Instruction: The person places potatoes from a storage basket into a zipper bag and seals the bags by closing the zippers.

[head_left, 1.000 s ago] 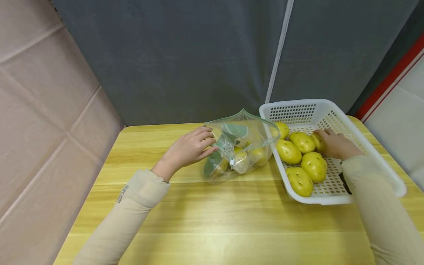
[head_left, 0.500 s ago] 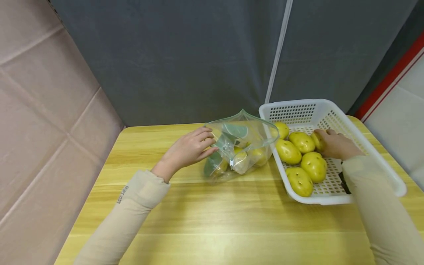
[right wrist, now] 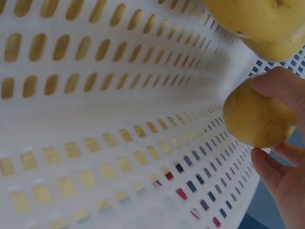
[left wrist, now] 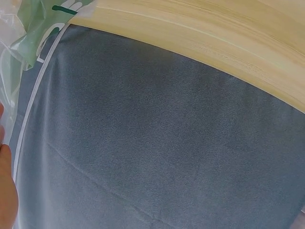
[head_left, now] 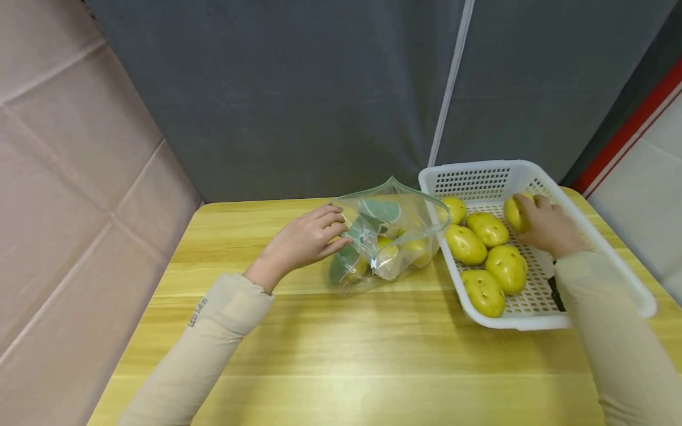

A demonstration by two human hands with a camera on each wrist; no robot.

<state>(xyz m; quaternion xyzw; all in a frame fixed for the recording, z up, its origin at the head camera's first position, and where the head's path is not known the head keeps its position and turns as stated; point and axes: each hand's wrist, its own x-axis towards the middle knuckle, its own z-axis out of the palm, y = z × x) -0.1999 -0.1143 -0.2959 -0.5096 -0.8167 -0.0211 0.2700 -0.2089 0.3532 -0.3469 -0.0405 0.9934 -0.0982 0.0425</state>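
A clear zip-top plastic bag (head_left: 394, 201) with green printing stands with its mouth spread, several potatoes inside it. My left hand (head_left: 314, 234) grips the left edge of the bag's mouth; its fingertips are partly hidden behind the plastic. In the left wrist view only a bit of the hand (left wrist: 7, 191) shows, against the bag (left wrist: 12, 62). Over the white plastic basket (head_left: 613, 260), my right hand (head_left: 551, 228) holds a potato (head_left: 515, 214) between thumb and fingers. The right wrist view shows this potato (right wrist: 257, 114) raised beside the basket's perforated wall (right wrist: 105, 109).
Several other potatoes (head_left: 506, 269) lie in the left half of the basket, which stands at the right of the wooden table (head_left: 341, 355). A dark grey curtain (head_left: 293, 106) hangs behind the table's back edge. Pinkish cloth (head_left: 80, 177) covers the left side.
My right hand has lifted the potato slightly up and away from the others, toward the back of the basket. The left hand and the bag have stayed in place.
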